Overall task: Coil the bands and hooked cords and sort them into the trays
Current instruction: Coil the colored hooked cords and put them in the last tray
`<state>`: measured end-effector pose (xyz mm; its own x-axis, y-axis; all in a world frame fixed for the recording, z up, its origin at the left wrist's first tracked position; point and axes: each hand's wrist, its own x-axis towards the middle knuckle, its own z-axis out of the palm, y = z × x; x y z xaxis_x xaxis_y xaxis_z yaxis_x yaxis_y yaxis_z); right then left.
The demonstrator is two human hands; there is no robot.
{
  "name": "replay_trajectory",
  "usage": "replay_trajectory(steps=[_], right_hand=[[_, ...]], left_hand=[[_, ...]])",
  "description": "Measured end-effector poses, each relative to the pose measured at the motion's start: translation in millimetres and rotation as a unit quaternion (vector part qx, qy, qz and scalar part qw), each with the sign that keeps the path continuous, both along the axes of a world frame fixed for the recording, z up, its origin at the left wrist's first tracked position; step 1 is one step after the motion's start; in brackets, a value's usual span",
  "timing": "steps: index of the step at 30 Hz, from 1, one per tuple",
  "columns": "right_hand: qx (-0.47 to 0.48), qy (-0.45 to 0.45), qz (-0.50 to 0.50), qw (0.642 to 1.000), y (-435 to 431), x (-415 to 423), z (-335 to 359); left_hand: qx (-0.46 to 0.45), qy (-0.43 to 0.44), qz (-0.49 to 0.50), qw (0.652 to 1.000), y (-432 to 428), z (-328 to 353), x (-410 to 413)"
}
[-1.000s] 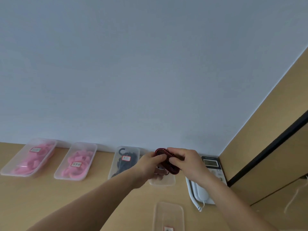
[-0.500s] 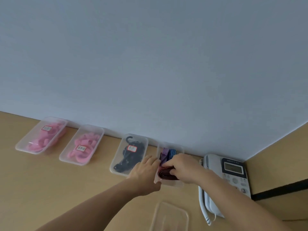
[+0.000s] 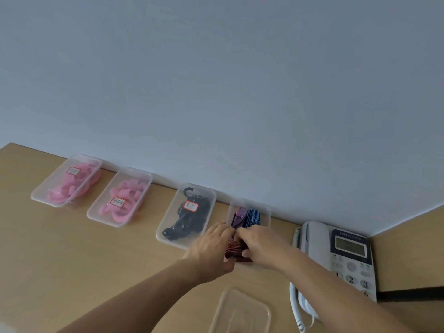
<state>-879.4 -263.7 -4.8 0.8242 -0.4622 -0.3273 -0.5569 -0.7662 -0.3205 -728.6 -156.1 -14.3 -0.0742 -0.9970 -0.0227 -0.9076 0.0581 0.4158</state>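
Pale grey-blue wall (image 3: 216,92) fills the upper part of the head view, with a tan wooden desk (image 3: 72,260) butting against it. A white telephone (image 3: 336,255) stands at the desk's right end.

Just left of the telephone lies a clear tray (image 3: 267,213) holding a purple band (image 3: 240,216) and a blue striped band (image 3: 254,217) at its wall end. A dark red coiled band (image 3: 236,253) sits at that tray's near end, low inside it. It is held between both hands. The left hand (image 3: 211,251) grips its left side with curled fingers. The right hand (image 3: 262,248) closes over its right side, thumb beneath.

Further left of the telephone:
- a tray of black hooked cords (image 3: 192,219)
- two trays of pink bands (image 3: 122,200)

Nearer than the telephone, by the bottom edge, lies another clear tray (image 3: 240,311).
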Motion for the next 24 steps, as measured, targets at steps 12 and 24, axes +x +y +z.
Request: replay_trajectory(steps=[12,24], right_hand=[[0.015,-0.007,-0.028,0.999,-11.7,-10.3,14.3],[0.103,-0.086,-0.225,0.965,-10.5,-6.8,3.3]], left_hand=[[0.018,-0.095,-0.020,0.995,4.6,-1.6,0.1],[0.031,-0.103,-0.005,0.994,3.6,-6.8,-2.8]])
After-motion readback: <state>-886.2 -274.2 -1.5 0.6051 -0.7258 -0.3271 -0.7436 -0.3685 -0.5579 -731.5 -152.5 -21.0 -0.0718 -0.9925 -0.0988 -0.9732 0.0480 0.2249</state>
